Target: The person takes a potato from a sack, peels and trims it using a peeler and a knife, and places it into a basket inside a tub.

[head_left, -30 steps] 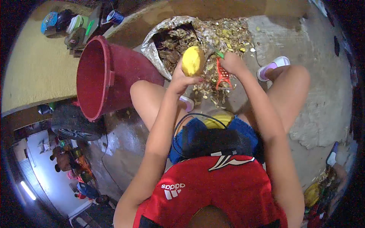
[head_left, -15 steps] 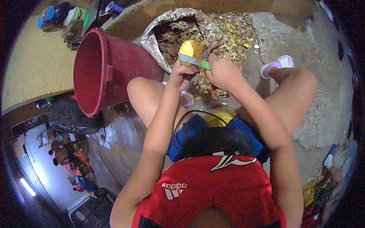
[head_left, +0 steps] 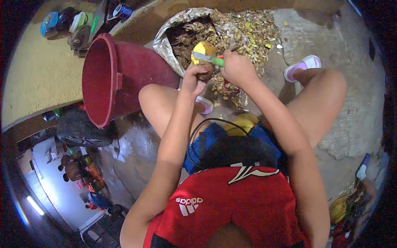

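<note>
My left hand (head_left: 196,78) grips a rounded piece of produce (head_left: 203,48), brown-skinned with a bare yellow patch; its exact kind cannot be told. In my right hand (head_left: 239,68) is a knife (head_left: 203,57) with a green handle, its blade lying across the yellow face. Both hands are raised in front of my knees, over peelings (head_left: 252,41) strewn on the floor. Just beyond them an open whitish sack (head_left: 163,39) holds brown, crumpled scraps.
A large red tub (head_left: 140,62) stands tilted to the left of my legs. Behind it are a tyre (head_left: 82,128) and a ledge with a blue cup (head_left: 123,10). A yellow rounded object (head_left: 242,124) lies between my thighs. Other people (head_left: 74,169) are at the lower left.
The produce has moved slightly left and turned in my left hand. The knife blade has shifted up and left across it, with my right hand lifting slightly.
</note>
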Motion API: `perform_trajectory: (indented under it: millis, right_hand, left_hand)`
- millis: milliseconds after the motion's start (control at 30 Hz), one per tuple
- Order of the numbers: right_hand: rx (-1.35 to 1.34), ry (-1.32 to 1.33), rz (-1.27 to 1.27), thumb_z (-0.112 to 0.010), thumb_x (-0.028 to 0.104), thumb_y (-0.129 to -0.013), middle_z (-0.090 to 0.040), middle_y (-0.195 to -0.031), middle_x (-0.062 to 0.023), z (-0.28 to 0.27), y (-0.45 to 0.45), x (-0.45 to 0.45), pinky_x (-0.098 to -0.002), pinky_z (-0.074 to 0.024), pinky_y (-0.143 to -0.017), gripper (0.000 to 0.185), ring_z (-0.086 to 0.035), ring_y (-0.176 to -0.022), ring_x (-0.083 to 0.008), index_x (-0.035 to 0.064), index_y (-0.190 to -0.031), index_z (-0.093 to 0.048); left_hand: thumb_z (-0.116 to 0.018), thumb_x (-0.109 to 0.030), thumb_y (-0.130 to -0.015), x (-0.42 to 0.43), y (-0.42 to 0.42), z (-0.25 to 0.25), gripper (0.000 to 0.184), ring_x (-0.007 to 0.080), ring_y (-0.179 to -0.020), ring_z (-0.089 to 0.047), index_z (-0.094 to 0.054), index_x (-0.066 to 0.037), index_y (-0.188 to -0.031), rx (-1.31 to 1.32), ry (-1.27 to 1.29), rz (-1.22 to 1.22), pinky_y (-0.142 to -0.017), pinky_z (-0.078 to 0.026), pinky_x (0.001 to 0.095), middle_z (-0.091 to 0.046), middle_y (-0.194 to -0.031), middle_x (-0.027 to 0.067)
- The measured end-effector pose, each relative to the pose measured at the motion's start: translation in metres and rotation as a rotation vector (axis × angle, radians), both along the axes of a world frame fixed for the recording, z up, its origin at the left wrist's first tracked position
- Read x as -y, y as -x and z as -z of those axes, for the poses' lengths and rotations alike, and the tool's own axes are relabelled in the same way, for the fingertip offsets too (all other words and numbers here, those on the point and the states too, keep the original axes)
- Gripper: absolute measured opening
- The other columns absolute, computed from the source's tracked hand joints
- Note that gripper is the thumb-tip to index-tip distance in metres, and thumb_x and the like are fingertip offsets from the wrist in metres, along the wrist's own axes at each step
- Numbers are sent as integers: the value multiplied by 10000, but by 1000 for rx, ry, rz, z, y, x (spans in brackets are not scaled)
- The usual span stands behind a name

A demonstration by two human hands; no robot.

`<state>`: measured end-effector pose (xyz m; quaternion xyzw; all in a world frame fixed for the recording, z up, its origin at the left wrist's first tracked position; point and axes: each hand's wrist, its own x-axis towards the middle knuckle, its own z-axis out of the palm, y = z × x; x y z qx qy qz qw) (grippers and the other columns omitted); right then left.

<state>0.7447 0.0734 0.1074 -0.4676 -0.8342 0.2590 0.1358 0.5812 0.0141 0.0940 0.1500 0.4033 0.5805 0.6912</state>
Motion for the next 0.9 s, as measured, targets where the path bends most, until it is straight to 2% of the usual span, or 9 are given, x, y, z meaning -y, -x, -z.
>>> perform_trajectory:
  millis: [100, 233, 333, 467, 600, 733, 767, 867, 900]
  right_hand:
    - [1, 77, 48, -528, 187, -733, -600, -748, -229, 5, -3, -6, -446, -492, -627, 253, -608, -718, -363, -26, -870, -528]
    - [21, 292, 119, -516, 216, -738, -597, -770, -256, 37, -36, -49, -462, -474, -674, 287, -597, -760, -393, -55, -816, -568]
    - [-24, 300, 139, -501, 232, -740, -589, -764, -262, 41, -33, -52, -463, -457, -705, 308, -582, -770, -414, -64, -786, -570]
    - [-192, 299, 93, -487, 241, -742, -580, -760, -262, 29, -25, -43, -461, -439, -719, 303, -563, -762, -430, -46, -807, -562]
    - [-406, 308, 108, -499, 260, -750, -604, -804, -205, 11, -36, -48, -398, -435, -751, 335, -583, -774, -336, -6, -944, -563]
    - [-431, 336, 108, -663, 307, -706, -625, -793, -95, -21, -56, -66, -327, -440, -733, 384, -575, -741, -201, 7, -930, -582]
    - [-445, 369, 146, -711, 302, -691, -621, -749, -52, -32, -61, -68, -289, -437, -660, 351, -556, -686, -132, 25, -875, -599]
    - [-436, 479, 218, -698, 269, -715, -611, -696, -23, -29, -59, -81, -240, -403, -559, 265, -529, -623, -69, 47, -827, -608]
    - [-670, 455, 111, -691, 241, -728, -606, -675, -2, -31, -55, -77, -207, -357, -473, 211, -513, -569, -35, 61, -808, -614]
  left_hand:
    - [-514, 6, -596, 0, 1, 4, 555, 198, -915, -555, -444, 5, -1147, 58, 27, 0, -831, -451, 294, -545, -1035, 89]
    - [-539, 20, -543, 12, -12, -33, 708, 224, -1036, -512, -387, 2, -1235, -32, -195, 104, -894, -418, 317, -507, -1157, 107]
    - [-551, 18, -539, 12, -6, -23, 722, 221, -1057, -502, -383, -7, -1241, -31, -109, -5, -912, -404, 322, -503, -1165, 104]
    - [-593, -9, -584, 6, 0, -27, 681, 216, -1047, -512, -389, -15, -1233, -233, -144, 2, -904, -412, 317, -512, -1145, 105]
    - [-659, -52, -615, 3, 4, -30, 661, 233, -975, -554, -398, -24, -1222, -241, -139, 50, -887, -431, 326, -534, -1104, 105]
    - [-708, -31, -594, 2, 6, -24, 718, 245, -916, -579, -382, -47, -1233, -271, -127, 68, -826, -477, 342, -550, -1067, 101]
    - [-711, -20, -591, 2, 5, -24, 734, 243, -921, -578, -371, -60, -1241, -250, -119, 85, -796, -490, 340, -549, -1065, 100]
    - [-717, 6, -586, 2, -4, -31, 783, 236, -926, -577, -338, -97, -1264, -206, -131, 129, -711, -523, 336, -546, -1065, 97]
    - [-718, 8, -587, 2, -8, -31, 796, 233, -922, -578, -327, -109, -1270, -202, -154, 136, -684, -529, 334, -543, -1068, 97]
